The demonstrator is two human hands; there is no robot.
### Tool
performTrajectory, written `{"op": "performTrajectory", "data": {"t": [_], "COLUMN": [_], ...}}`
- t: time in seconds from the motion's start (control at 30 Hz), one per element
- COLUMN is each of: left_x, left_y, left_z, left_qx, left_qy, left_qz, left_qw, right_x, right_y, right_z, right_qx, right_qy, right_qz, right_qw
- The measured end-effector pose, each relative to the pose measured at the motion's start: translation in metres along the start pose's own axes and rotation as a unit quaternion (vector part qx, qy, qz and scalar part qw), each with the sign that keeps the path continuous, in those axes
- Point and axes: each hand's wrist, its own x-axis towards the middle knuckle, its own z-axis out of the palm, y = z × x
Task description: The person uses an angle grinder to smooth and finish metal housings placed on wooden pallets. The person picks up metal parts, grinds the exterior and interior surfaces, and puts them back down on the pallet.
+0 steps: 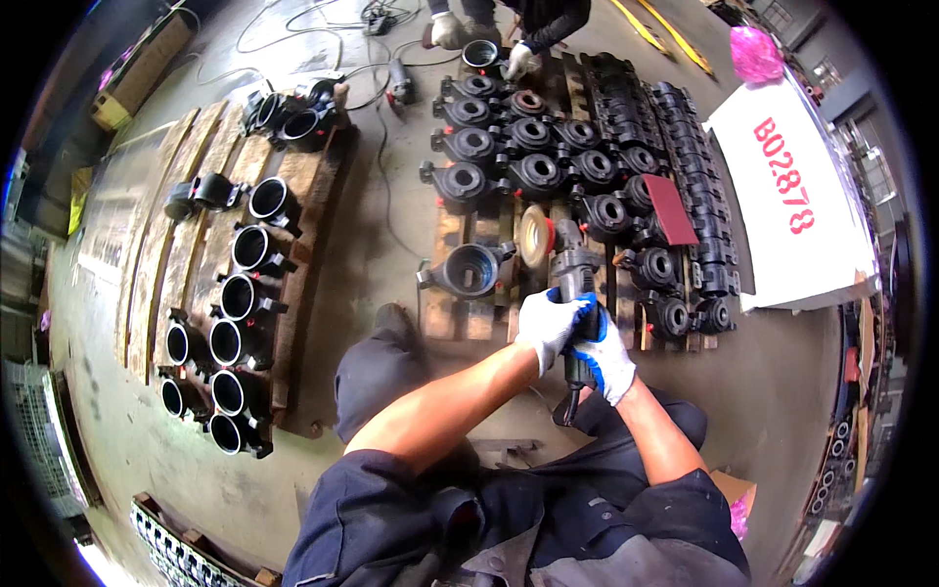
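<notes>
Both my hands, in white gloves with blue palms, hold an angle grinder (pixel 575 262). My left hand (pixel 549 323) is wrapped round the side of its body. My right hand (pixel 604 354) grips the rear handle, just behind the left. The grinder's round tan disc (pixel 534 237) faces left, apart from the nearest part. To the left of the disc, a black round metal casting (pixel 469 271) with side lugs lies on the pallet, its open bore upward. Beyond the disc stand rows of similar black castings (pixel 538 171).
Another pallet (pixel 328 196) at the left bears several black ring-shaped castings (pixel 252 248). Across from me a co-worker's gloved hands (pixel 521 61) are at a casting. A second grinder (pixel 399 80) and cables lie on the floor. A red sheet (pixel 670 209) rests on castings beside a white box (pixel 782 196).
</notes>
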Motion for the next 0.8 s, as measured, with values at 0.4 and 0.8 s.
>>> {"op": "performTrajectory", "data": {"t": [0.4,0.8], "left_x": [-0.011,-0.028], "left_y": [0.000,-0.027], "left_z": [0.004,0.022], "left_qx": [0.106,0.227], "left_qy": [-0.060,-0.126], "left_qz": [-0.052,-0.004], "left_qw": [0.991,0.966], "right_x": [-0.018,0.002], "right_y": [-0.019,0.005], "right_z": [-0.010,-0.044], "right_qx": [0.207,0.201], "right_qy": [0.018,0.072], "right_qz": [0.150,0.231], "right_qw": [0.967,0.949]}}
